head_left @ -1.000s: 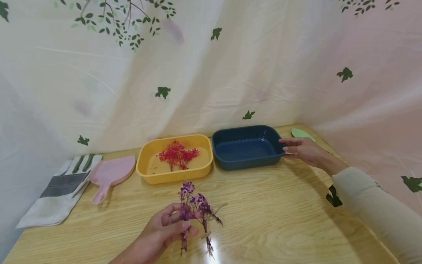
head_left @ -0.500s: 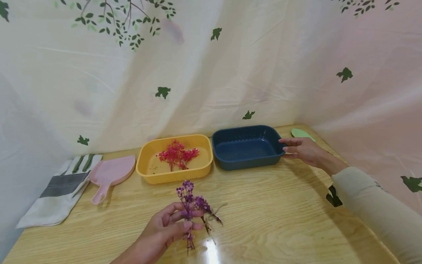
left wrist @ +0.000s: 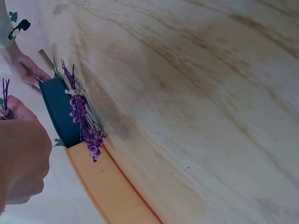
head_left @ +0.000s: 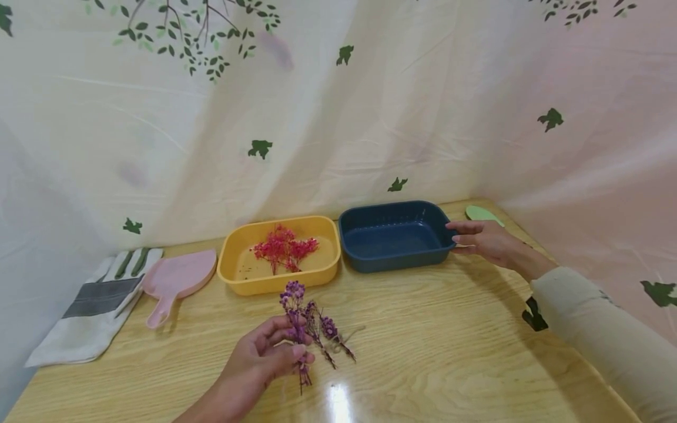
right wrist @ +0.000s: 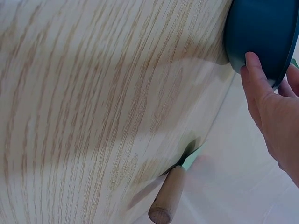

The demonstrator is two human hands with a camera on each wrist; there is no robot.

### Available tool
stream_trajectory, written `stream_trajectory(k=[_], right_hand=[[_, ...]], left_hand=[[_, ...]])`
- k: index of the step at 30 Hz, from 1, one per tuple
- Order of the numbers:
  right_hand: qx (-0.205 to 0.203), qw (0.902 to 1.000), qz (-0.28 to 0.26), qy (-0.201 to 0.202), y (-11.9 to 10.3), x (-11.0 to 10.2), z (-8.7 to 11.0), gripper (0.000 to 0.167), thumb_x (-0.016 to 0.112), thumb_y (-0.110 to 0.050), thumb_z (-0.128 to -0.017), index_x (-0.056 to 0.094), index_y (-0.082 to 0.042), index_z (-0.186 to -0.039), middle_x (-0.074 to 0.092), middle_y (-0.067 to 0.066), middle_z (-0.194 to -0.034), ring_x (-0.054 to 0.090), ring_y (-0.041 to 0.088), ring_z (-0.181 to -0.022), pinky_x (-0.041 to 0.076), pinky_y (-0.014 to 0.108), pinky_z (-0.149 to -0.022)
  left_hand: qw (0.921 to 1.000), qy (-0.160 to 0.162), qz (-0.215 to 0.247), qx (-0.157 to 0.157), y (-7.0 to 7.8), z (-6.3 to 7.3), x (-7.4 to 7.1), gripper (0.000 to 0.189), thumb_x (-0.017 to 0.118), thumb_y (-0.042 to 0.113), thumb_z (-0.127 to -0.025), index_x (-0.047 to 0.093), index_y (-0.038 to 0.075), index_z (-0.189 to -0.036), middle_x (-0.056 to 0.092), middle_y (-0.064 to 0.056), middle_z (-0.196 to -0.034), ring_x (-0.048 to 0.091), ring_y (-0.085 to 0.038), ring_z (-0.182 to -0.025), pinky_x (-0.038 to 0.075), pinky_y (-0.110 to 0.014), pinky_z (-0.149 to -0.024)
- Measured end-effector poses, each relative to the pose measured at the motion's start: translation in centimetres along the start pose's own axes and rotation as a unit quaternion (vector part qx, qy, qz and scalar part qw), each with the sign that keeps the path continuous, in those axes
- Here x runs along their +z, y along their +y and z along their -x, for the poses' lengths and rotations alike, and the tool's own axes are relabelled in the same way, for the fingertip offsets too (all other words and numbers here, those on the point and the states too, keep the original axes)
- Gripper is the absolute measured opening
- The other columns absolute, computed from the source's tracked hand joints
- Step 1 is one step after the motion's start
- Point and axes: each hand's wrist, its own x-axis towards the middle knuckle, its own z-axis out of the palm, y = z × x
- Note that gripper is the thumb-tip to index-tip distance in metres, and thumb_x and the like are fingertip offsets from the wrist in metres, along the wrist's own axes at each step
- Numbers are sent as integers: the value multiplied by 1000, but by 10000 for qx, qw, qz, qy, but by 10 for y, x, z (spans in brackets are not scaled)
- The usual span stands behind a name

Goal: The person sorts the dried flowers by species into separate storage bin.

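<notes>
In my left hand [head_left: 259,361] I pinch a slender sprig of purple dried flowers [head_left: 292,299], stems down, above the table near the front. Just right of the fingers are two more purple bunches: one leaning [head_left: 315,332] beside the held sprig, the other [head_left: 334,333] tied with twine. A twine-tied purple bunch [left wrist: 80,112] also shows in the left wrist view. My right hand [head_left: 492,242] holds the right end of the blue tray [head_left: 394,258], with fingers on both sides of its rim. Nothing lies inside the blue tray.
A yellow tray [head_left: 280,285] with red dried flowers [head_left: 282,247] stands left of the blue one. Farther left lie a pink dustpan [head_left: 182,273] and a striped glove [head_left: 100,305]. A green trowel [head_left: 482,214] with a wooden handle [right wrist: 167,196] lies beyond my right hand.
My left hand has risen slightly with its sprig. The middle purple bunch, earlier against the fingers with stems hanging lower, has shifted up and away from me. The right hand stays on the blue tray.
</notes>
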Motion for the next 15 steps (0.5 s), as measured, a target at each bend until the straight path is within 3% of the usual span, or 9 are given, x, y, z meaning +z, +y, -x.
stream_trajectory(k=[8,15], right_hand=[[9,10000,-3,13,-2,0,-1,52,45,5,-98,26,11,-146,17,26,-155,23,42,-139,38,53,-105],[18,10000,-21,16,0,0,-1,52,45,6,-98,25,11,-146,17,26,-155,22,42,-140,38,54,-105]], left_hand=[[9984,297,-468,-100,1,-15,8,61,70,11,-86,39,-7,-135,58,-15,-113,66,-23,-96,56,-38,-87],[9987,54,-452,-215,14,-37,21,51,68,8,-88,44,-9,-130,60,-14,-108,66,-20,-91,57,-35,-84]])
